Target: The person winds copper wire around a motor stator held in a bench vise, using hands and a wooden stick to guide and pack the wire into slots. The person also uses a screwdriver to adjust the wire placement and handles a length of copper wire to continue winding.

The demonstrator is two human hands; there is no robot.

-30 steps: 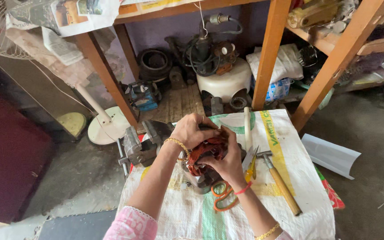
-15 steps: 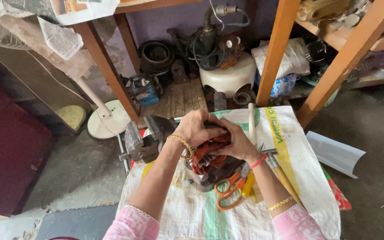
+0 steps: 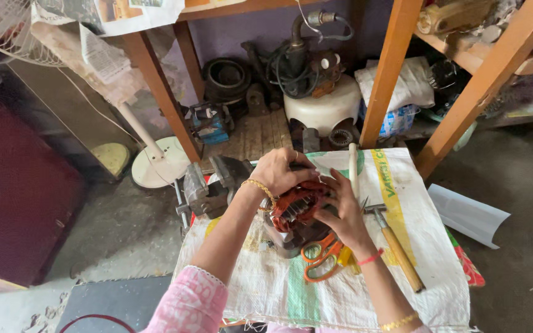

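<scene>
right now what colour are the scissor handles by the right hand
Orange, on the plastic-handled scissors; clearest in the head view.

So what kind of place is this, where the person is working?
Probably a small repair workshop for electric motors. Both hands hold a copper-wound motor coil, a hammer and orange scissors lie beside it, and old motor parts crowd the wooden shelves.

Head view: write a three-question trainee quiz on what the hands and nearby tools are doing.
1. True or false: both hands touch the round copper-wound motor stator.
2. Which lies nearer the right hand: A, the orange-handled scissors, or B, the grey metal bench vise?
3. What covers the work surface under the wooden-handled hammer?

Key: 1 true, the left hand too. 2 A. 3 a white woven plastic sack.
</scene>
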